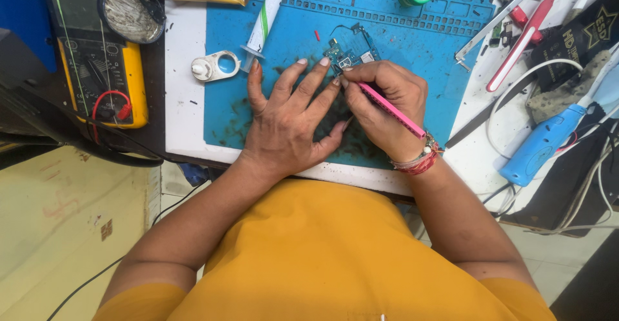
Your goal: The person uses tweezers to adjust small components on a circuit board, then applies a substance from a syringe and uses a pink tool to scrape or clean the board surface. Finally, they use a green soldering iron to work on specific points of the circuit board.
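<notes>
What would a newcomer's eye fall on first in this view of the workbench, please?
Mid-frame, the right hand holds a pink tool with its tip at a small circuit board on the blue work mat, while the left hand lies flat beside it, fingers at the board. A yellow multimeter sits far left, a white syringe above the left hand.
</notes>
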